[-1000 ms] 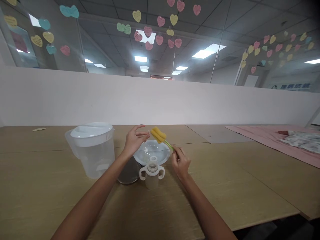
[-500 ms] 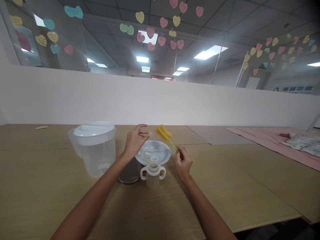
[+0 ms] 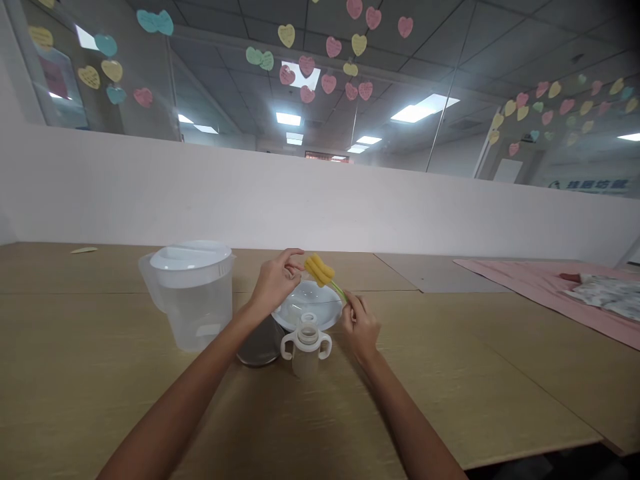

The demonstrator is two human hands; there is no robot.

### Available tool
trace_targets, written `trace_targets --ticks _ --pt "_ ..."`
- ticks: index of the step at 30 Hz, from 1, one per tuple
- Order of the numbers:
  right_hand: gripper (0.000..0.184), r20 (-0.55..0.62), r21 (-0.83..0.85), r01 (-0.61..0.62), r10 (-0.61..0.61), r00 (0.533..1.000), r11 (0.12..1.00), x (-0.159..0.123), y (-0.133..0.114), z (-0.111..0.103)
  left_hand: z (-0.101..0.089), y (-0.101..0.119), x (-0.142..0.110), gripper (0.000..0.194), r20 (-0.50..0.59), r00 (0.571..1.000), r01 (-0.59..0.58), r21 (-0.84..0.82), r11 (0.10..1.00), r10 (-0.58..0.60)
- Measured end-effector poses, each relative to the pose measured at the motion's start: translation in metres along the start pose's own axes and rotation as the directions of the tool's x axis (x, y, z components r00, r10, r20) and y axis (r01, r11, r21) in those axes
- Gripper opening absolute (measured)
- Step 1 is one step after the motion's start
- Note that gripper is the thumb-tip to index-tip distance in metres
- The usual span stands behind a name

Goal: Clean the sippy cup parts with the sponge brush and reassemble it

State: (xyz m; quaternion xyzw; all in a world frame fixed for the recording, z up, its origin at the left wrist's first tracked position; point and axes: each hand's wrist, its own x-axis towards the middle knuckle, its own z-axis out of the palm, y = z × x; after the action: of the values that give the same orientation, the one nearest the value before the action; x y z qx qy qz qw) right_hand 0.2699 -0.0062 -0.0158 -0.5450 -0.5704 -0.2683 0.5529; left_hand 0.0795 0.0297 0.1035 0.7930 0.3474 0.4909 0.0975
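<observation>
Scrubbing looks unfinished: left hand fingers pinch clear piece, right hand pinches brush; bottle stands open.

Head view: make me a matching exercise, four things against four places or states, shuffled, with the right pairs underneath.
Things
1. sponge brush
2. two-handled bottle
3. clear pitcher
4. pink cloth

Places or states
A. upright and uncapped, on the near side of the white bowl
B. spread on the right part of the table
C. held by the right hand
D. standing left of the left hand

Pairs: 1-C, 2-A, 3-D, 4-B
</observation>
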Motion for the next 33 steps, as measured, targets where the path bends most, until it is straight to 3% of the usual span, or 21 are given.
trace_targets --ticks 4,7,9,12,15,17,24,28,33 --pt "0.033 0.024 -0.097 -0.041 0.044 0.999 0.994 0.002 0.001 0.001 -0.012 -0.002 0.002 0.037 0.125 0.991 0.015 0.176 0.984 -0.037" --pt "0.033 0.022 -0.114 -0.053 0.055 0.998 0.992 0.003 0.002 0.001 -0.022 -0.008 0.002 0.038 0.243 0.958 0.032 0.434 0.900 -0.151" --pt "0.032 0.027 -0.108 -0.044 0.047 0.999 0.993 0.003 0.002 0.001 -0.026 -0.014 0.000 0.043 0.333 0.892 0.047 0.603 0.796 -0.305" --pt "0.031 0.052 -0.099 -0.020 0.025 0.998 0.995 0.002 0.003 0.001 -0.028 -0.022 -0.005 0.047 0.420 0.743 0.063 0.731 0.679 -0.521" --pt "0.031 0.083 -0.088 -0.019 0.027 0.996 0.996 0.001 0.003 0.002 -0.026 -0.030 -0.009 0.040 0.468 0.632 0.069 0.760 0.646 -0.618" --pt "0.031 0.110 -0.085 -0.028 0.037 0.993 0.996 0.001 0.004 0.001 -0.024 -0.036 -0.011 0.032 0.475 0.597 0.057 0.778 0.625 -0.646" --pt "0.033 0.169 -0.113 -0.073 0.092 0.981 0.991 0.002 0.003 0.001 -0.015 -0.046 -0.011 0.022 0.478 0.655 -0.038 0.795 0.605 -0.586" --pt "0.034 0.179 -0.105 -0.072 0.090 0.980 0.992 0.003 0.003 0.002 0.001 -0.041 -0.013 0.028 0.569 0.672 -0.103 0.705 0.701 -0.474" --pt "0.034 0.168 -0.097 -0.061 0.077 0.983 0.993 0.003 0.004 0.004 0.029 -0.046 -0.023 0.035 0.667 0.728 -0.204 0.432 0.879 -0.159"
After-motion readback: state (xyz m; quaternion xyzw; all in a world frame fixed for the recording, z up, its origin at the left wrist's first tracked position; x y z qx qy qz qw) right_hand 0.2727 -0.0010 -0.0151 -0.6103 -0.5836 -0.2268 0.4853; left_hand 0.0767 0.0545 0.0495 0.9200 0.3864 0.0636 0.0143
